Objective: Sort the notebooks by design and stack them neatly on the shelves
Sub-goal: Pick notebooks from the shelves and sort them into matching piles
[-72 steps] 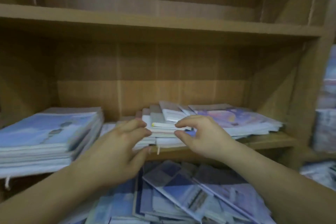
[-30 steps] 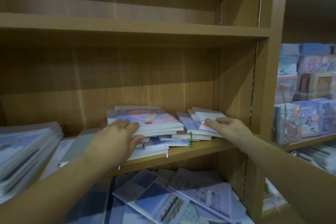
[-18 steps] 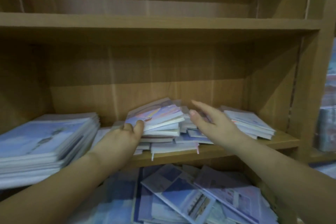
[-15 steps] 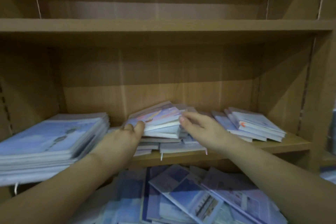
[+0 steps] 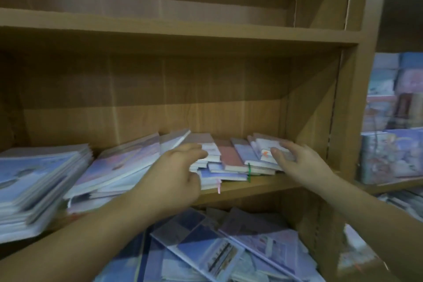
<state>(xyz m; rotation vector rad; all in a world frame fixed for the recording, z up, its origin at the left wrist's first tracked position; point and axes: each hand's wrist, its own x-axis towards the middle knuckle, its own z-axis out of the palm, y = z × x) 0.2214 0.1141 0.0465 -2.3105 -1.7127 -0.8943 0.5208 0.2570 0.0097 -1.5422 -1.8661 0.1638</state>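
On the middle shelf (image 5: pixel 256 186) lies a loose pile of small notebooks (image 5: pixel 229 159) with pale blue, white and pink covers. My left hand (image 5: pixel 176 176) grips the pile's left part, fingers curled over the top books and thumb at their front edge. My right hand (image 5: pixel 297 162) rests with fairly straight fingers on the small right-hand stack (image 5: pixel 263 152) near the shelf's side wall. Left of the pile, larger lilac notebooks (image 5: pixel 119 167) lean in a tilted heap. A tall stack of blue notebooks (image 5: pixel 34 181) fills the far left.
The upper shelf (image 5: pixel 183 30) holds nothing. Below, several large notebooks (image 5: pixel 206 249) lie jumbled. A wooden upright (image 5: pixel 348 103) closes the bay on the right; beyond it a neighbouring shelf holds standing notebooks (image 5: pixel 391 155).
The large lilac notebooks now lean left of the small pile. My left hand has shifted right onto the small pile. My right hand has gone right onto the end stack.
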